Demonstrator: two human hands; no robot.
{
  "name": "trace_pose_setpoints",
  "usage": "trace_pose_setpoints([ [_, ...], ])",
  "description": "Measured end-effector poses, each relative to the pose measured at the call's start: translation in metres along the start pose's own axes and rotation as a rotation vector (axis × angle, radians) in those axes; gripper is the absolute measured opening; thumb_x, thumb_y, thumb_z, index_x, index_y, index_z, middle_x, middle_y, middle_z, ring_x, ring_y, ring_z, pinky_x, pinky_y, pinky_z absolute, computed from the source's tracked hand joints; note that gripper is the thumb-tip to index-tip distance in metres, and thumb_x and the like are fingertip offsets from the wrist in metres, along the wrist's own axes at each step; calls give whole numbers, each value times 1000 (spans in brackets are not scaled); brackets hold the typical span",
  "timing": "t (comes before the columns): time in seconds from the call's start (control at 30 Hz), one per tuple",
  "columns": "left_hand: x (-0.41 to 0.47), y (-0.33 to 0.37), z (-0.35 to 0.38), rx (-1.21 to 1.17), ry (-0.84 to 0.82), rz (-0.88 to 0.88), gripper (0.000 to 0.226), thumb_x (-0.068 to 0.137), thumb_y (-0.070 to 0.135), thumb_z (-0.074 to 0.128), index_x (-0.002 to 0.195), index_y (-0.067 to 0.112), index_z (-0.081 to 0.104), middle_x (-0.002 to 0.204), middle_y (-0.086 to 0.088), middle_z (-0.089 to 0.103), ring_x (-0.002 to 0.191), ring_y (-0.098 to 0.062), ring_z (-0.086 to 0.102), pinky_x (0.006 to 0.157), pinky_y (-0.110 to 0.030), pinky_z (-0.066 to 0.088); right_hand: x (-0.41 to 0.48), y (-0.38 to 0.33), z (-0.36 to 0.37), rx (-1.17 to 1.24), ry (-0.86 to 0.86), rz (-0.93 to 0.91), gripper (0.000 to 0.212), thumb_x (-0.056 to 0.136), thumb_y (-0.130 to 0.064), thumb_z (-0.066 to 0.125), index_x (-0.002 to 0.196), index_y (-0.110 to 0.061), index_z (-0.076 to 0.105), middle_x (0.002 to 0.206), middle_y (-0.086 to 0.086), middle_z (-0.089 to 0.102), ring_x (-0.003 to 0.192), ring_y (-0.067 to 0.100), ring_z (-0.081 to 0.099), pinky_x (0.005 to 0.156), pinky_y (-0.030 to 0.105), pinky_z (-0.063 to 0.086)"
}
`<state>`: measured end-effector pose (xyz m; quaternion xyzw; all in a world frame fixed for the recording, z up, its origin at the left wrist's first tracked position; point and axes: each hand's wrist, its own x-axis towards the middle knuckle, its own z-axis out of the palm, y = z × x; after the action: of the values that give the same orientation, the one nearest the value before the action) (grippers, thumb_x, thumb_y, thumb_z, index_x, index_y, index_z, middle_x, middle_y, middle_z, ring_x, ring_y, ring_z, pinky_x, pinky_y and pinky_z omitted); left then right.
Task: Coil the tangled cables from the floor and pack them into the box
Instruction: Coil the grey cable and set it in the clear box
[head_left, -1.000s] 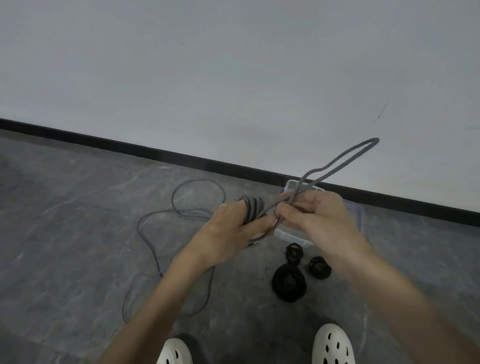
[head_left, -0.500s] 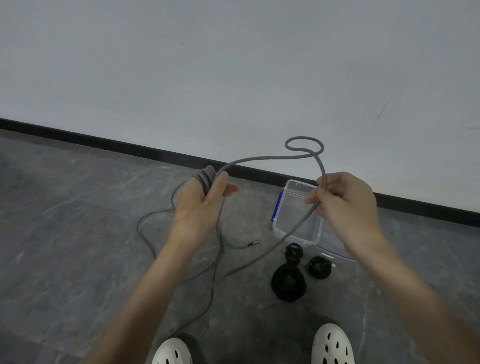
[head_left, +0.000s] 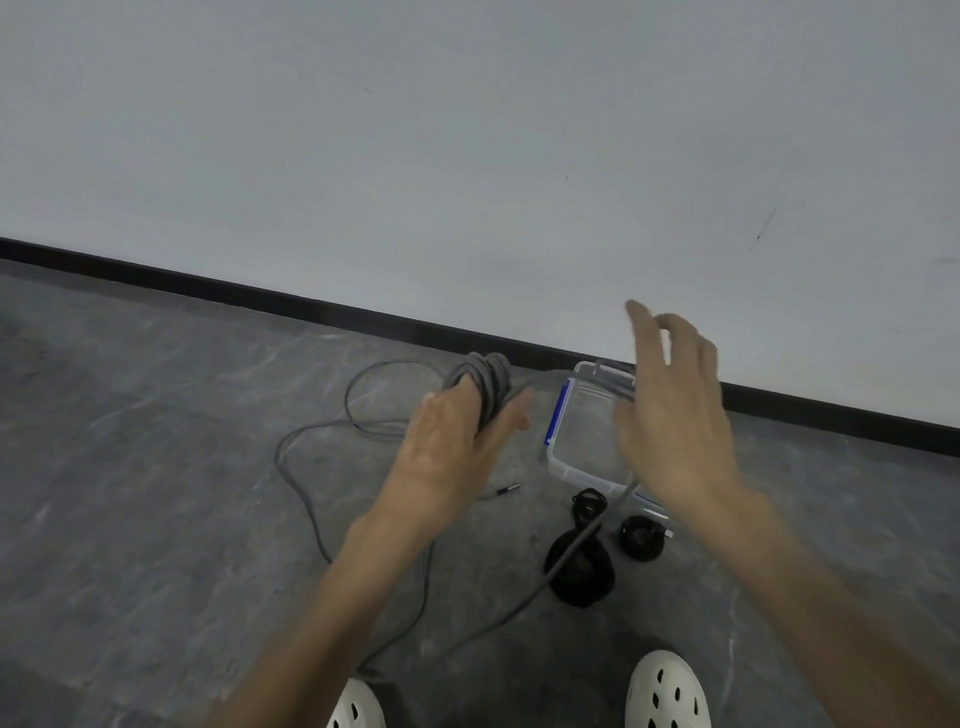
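Observation:
My left hand (head_left: 452, 447) grips a coil of grey cable (head_left: 483, 376) wound round its fingers, held above the floor. From the coil the cable runs right to my right hand (head_left: 672, 415), passes behind its palm and drops to the floor. That hand's fingers are extended and blurred; its thumb is hidden. More loose grey cable (head_left: 311, 441) loops over the floor at the left, and a plug end (head_left: 511, 488) lies below my left hand. The clear plastic box (head_left: 566, 462) with a blue latch stands open by the wall, partly behind my right hand.
Three black coiled cables (head_left: 579, 569) lie on the grey floor just in front of the box. My white shoes (head_left: 667, 691) show at the bottom edge. A white wall with a black skirting board (head_left: 260, 293) runs behind everything.
My right hand has moved in toward the left and opened its fingers, and the raised loop is gone. The left hand has turned slightly with the coil, which looks thicker.

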<state>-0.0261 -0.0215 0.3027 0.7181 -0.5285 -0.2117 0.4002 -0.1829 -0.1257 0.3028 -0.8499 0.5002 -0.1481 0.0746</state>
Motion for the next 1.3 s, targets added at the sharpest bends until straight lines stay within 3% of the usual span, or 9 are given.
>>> trace_pose_setpoints([
  [0.2, 1, -1, 1, -29, -55, -20, 34, 97, 34, 54, 81, 11, 74, 41, 9, 42, 43, -4, 44, 51, -15, 30, -5, -5, 8, 223, 12, -336, 18, 97, -11, 53, 108, -3, 64, 105, 9, 64, 99, 27, 58, 88, 38, 47],
  [0.47, -3, 5, -6, -319, -401, -27, 33, 98, 29, 53, 75, 14, 70, 58, 10, 48, 55, -8, 42, 55, -16, 34, 6, 0, 1, 246, 108, -285, 23, 96, -27, 54, 94, -6, 65, 83, 6, 63, 77, 26, 58, 75, 45, 46],
  [0.6, -7, 14, -11, -567, -622, 13, 28, 101, 27, 46, 85, 14, 66, 79, 7, 68, 81, -36, 58, 76, -36, 47, 13, 11, 1, 235, -6, -238, 46, 91, -46, 40, 95, -8, 65, 84, 4, 64, 84, 25, 56, 87, 41, 40],
  [0.7, -9, 16, -17, -699, -693, 45, 26, 101, 28, 44, 86, 21, 64, 80, 7, 67, 88, -23, 64, 91, -42, 47, 18, 25, 9, 248, -50, -205, 19, 97, -22, 50, 96, -10, 64, 88, 4, 62, 91, 26, 54, 79, 27, 31],
  [0.8, -9, 12, -17, -705, -661, 56, 26, 100, 31, 44, 85, 24, 64, 81, 7, 67, 87, -30, 61, 94, -59, 42, 19, 30, 11, 238, -79, -125, 18, 98, -16, 50, 104, -7, 65, 105, 10, 57, 105, 28, 48, 79, 17, 26],
  [0.9, -7, 8, -15, -643, -524, -16, 32, 100, 38, 46, 81, 26, 69, 82, 6, 70, 88, -24, 63, 90, -50, 47, 16, 31, 13, 62, -159, 13, 32, 100, -30, 46, 119, -7, 58, 123, 18, 45, 118, 34, 37, 91, 32, 34],
  [1.0, -5, 4, -14, -516, -401, -71, 38, 98, 40, 45, 76, 27, 72, 82, 3, 70, 85, -15, 62, 87, -31, 44, 11, 24, 8, -34, -204, 119, 34, 102, -30, 40, 117, -3, 55, 117, 21, 45, 110, 36, 38, 92, 39, 35],
  [1.13, -4, 3, -13, -417, -333, -95, 40, 101, 35, 46, 74, 24, 73, 90, -27, 62, 77, -27, 54, 78, -33, 43, 10, 22, 3, -28, -268, 173, 26, 97, -12, 39, 115, 1, 53, 117, 23, 45, 106, 38, 42, 91, 41, 38],
  [1.3, -4, 3, -13, -366, -316, -92, 42, 102, 33, 45, 71, 23, 72, 81, -29, 58, 71, -35, 53, 71, -44, 45, 16, 26, 2, 159, -352, 261, 21, 93, -9, 40, 96, 4, 56, 104, 19, 57, 99, 35, 51, 70, 34, 41],
])
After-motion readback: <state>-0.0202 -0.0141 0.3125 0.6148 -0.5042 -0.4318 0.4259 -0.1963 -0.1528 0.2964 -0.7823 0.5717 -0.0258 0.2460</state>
